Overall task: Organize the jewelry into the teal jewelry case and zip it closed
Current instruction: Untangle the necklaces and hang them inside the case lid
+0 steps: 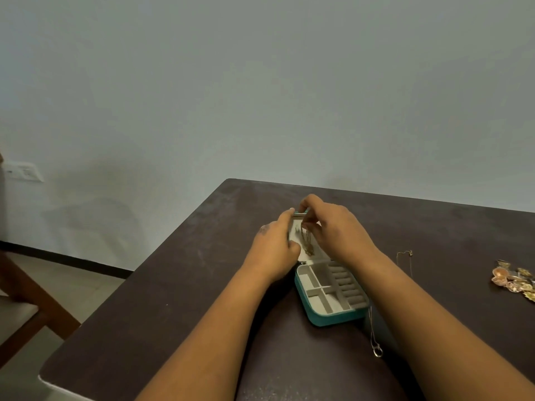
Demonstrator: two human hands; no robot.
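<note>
Hanging a gold chain necklace (pixel 307 240) inside the raised lid (pixel 295 231) of the open teal jewelry case (pixel 333 296). Right hand (pixel 338 230) pinching the chain's top end at the lid's upper edge, links dangling straight below the pinch; left hand (pixel 273 250) gripping the lid's left side, index finger stretched to the top corner just beside that pinch. Best done by holding the lid steady, seating the chain on its hook before letting go, keeping strands untangled; hook itself too small to make out. Below the pinch, grey compartments and ring rolls apparently unfilled. Right of the grip, well apart: a thin chain (pixel 405 254) on the dark table (pixel 173 285), a pile of gold jewelry (pixel 515 277) farther out. Near the right forearm, a pendant necklace (pixel 376 340) lying beside the case, liable to be dragged.
</note>
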